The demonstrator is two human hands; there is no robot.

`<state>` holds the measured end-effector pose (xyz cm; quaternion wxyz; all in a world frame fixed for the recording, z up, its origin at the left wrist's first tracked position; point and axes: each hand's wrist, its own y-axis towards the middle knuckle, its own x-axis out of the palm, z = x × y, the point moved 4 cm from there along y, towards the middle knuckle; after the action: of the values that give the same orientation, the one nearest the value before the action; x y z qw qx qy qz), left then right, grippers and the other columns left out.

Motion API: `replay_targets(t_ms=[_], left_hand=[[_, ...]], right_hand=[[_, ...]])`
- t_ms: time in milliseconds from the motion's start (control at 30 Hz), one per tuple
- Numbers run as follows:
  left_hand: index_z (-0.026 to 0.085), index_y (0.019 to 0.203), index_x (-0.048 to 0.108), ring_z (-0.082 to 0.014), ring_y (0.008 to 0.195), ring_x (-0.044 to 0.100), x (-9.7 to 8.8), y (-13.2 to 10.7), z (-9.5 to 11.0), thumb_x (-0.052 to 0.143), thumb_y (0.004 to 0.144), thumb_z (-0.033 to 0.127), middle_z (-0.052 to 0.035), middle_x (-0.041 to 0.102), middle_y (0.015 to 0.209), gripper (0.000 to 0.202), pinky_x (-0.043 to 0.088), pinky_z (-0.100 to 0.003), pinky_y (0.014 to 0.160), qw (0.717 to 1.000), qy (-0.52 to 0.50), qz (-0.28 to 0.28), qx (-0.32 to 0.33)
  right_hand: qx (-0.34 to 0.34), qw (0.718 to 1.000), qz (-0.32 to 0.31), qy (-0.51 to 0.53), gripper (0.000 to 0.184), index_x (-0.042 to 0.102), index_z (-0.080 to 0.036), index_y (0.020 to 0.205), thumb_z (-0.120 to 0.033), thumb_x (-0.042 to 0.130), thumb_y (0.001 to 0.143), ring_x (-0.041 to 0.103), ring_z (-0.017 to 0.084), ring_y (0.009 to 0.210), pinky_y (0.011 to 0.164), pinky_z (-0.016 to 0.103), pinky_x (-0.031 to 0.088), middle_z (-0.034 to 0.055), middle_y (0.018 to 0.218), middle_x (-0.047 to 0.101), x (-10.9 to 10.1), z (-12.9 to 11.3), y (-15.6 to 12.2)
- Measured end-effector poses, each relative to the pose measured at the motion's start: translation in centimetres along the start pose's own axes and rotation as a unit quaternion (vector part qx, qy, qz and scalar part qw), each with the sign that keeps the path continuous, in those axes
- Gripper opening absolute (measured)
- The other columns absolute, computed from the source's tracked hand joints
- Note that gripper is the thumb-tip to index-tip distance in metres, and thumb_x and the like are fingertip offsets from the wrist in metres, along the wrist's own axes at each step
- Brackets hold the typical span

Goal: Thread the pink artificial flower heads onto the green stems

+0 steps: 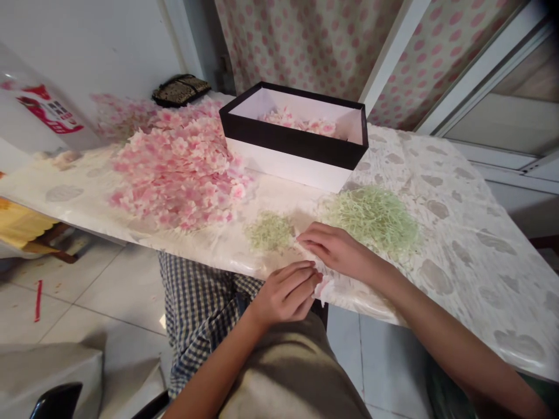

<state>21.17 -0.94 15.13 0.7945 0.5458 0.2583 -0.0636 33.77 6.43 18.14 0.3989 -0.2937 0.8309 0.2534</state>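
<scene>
My left hand (288,291) is at the table's near edge, fingers curled around a small pale pink flower piece (324,287) that shows at the fingertips. My right hand (334,247) rests on the table just behind it, fingers pinched together at the edge of a small heap of pale green stems (269,230). What the right fingers grip is too small to make out. A larger heap of green stems (373,218) lies right of that hand. A big pile of pink fabric blossoms (181,166) covers the table's left part.
A black-rimmed white box (297,142) holding some pink blossoms stands at the back of the patterned table (458,233). A dark woven pouch (181,89) lies far left by the wall. Dotted curtains hang behind. Tiled floor and a checked cloth are below the table edge.
</scene>
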Motion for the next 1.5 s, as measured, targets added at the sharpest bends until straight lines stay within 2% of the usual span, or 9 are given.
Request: replay_targets(t_ms=[200, 300, 500, 733, 900, 1000, 1267, 1400, 1500], left_hand=[[0.010, 0.096, 0.060, -0.0247, 0.089, 0.066, -0.4, -0.6, 0.2, 0.054, 0.078, 0.008, -0.0128, 0.068, 0.085, 0.019, 0.062, -0.039, 0.071, 0.998, -0.026, 0.048, -0.005], [0.010, 0.095, 0.061, -0.0252, 0.089, 0.066, -0.8, -1.1, 0.3, 0.054, 0.079, 0.011, -0.0141, 0.067, 0.088, 0.018, 0.061, -0.040, 0.071, 0.995, -0.038, 0.085, -0.024], [0.011, 0.093, 0.062, -0.0242, 0.087, 0.064, -1.6, -1.0, 0.6, 0.050, 0.081, 0.011, -0.0139, 0.065, 0.088, 0.017, 0.058, -0.040, 0.072, 0.987, -0.032, 0.126, -0.094], [0.015, 0.101, 0.060, -0.0227, 0.089, 0.064, -2.1, 0.0, 0.6, 0.049, 0.082, 0.009, -0.0122, 0.066, 0.092, 0.022, 0.057, -0.036, 0.071, 0.986, -0.011, 0.106, -0.132], [0.015, 0.100, 0.057, -0.0189, 0.081, 0.061, -1.9, -0.3, 0.0, 0.046, 0.083, 0.007, -0.0107, 0.062, 0.088, 0.021, 0.054, -0.031, 0.067, 0.978, -0.011, 0.123, -0.166], [0.015, 0.103, 0.055, -0.0165, 0.077, 0.060, -1.5, -0.9, -0.1, 0.043, 0.083, 0.005, -0.0091, 0.060, 0.087, 0.025, 0.053, -0.028, 0.066, 0.975, -0.005, 0.126, -0.181], [0.017, 0.100, 0.055, -0.0171, 0.075, 0.060, -1.7, -1.6, -0.6, 0.046, 0.083, 0.006, -0.0064, 0.061, 0.083, 0.022, 0.050, -0.029, 0.066, 0.968, 0.042, 0.121, -0.215], [0.017, 0.090, 0.057, -0.0190, 0.073, 0.060, -1.2, 0.1, -0.8, 0.051, 0.082, 0.007, -0.0052, 0.063, 0.077, 0.014, 0.047, -0.031, 0.067, 0.971, 0.073, 0.052, -0.223], [0.017, 0.090, 0.059, -0.0221, 0.085, 0.061, -0.6, 1.2, -0.8, 0.053, 0.083, 0.010, -0.0059, 0.067, 0.087, 0.012, 0.046, -0.036, 0.076, 0.975, 0.088, -0.019, -0.204]], right_hand=[[-0.009, 0.997, 0.001, 0.080, 0.013, 0.060, -0.021, 0.092, -0.011, 0.051, 0.088, 0.055, 0.012, 0.070, 0.064, 0.024, 0.044, 0.0015, 0.088, 0.059, 0.3, -0.5, -0.1], [-0.012, 0.999, -0.015, 0.044, 0.014, 0.059, -0.021, 0.097, -0.012, 0.051, 0.089, 0.057, 0.014, 0.079, 0.068, 0.026, 0.046, 0.0038, 0.094, 0.058, 1.0, -0.9, 0.0], [-0.008, 0.999, -0.031, -0.030, 0.016, 0.050, -0.018, 0.084, -0.010, 0.039, 0.092, 0.053, 0.017, 0.078, 0.069, 0.029, 0.044, 0.0044, 0.085, 0.053, 1.2, -1.5, 0.0], [0.041, 0.989, 0.107, 0.088, 0.007, 0.050, -0.021, 0.083, -0.016, 0.050, 0.088, 0.052, 0.012, 0.062, 0.058, 0.024, 0.041, -0.0013, 0.073, 0.056, -0.2, -0.1, -0.6], [0.085, 0.948, 0.261, 0.162, 0.003, 0.058, -0.021, 0.087, -0.021, 0.055, 0.086, 0.055, 0.014, 0.068, 0.063, 0.027, 0.045, 0.0003, 0.077, 0.059, -1.9, 0.8, -0.9], [0.113, 0.924, 0.307, 0.199, 0.007, 0.061, -0.021, 0.090, -0.023, 0.057, 0.085, 0.055, 0.013, 0.068, 0.063, 0.028, 0.045, 0.0008, 0.079, 0.059, -2.5, 1.4, -1.0], [0.187, 0.878, 0.325, 0.297, 0.006, 0.058, -0.021, 0.084, -0.026, 0.058, 0.083, 0.029, 0.006, 0.042, 0.039, 0.022, 0.022, -0.0036, 0.065, 0.048, -2.5, 2.2, -1.0], [0.193, 0.829, 0.291, 0.437, 0.005, 0.055, -0.021, 0.081, -0.025, 0.058, 0.081, 0.021, 0.003, 0.036, 0.037, 0.021, 0.014, -0.0060, 0.059, 0.045, -1.9, 2.2, -0.8], [0.194, 0.816, 0.277, 0.469, 0.005, 0.056, -0.020, 0.079, -0.023, 0.059, 0.079, 0.020, 0.002, 0.034, 0.037, 0.021, 0.012, -0.0057, 0.058, 0.049, -1.7, 2.1, -0.7]])
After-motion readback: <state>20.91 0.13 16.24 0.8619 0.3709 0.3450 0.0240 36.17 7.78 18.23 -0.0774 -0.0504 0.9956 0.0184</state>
